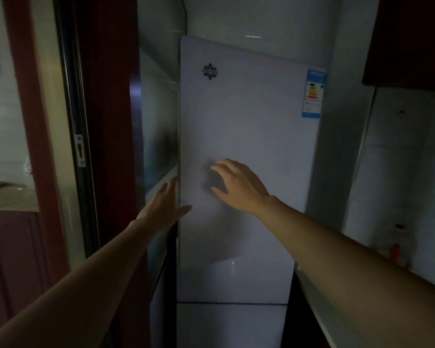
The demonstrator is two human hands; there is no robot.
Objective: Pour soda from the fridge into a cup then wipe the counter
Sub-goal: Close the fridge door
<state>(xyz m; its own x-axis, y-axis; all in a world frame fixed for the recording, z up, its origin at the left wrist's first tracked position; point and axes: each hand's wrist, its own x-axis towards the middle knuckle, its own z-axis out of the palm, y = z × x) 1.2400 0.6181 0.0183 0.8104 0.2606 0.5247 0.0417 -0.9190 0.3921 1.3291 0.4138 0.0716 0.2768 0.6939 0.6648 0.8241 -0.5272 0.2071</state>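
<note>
White and seemingly shut, the fridge door [249, 121] marks the fetching step: the left hand [165, 208] sits at its left edge with straight fingers, the right hand [239, 183] spreads at its front, soda and cup are unseen, and next the edge needs gripping and pulling.

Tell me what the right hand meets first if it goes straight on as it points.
Most likely the white front of the upper fridge door, just ahead of the right hand; the gap is hard to judge.
</note>
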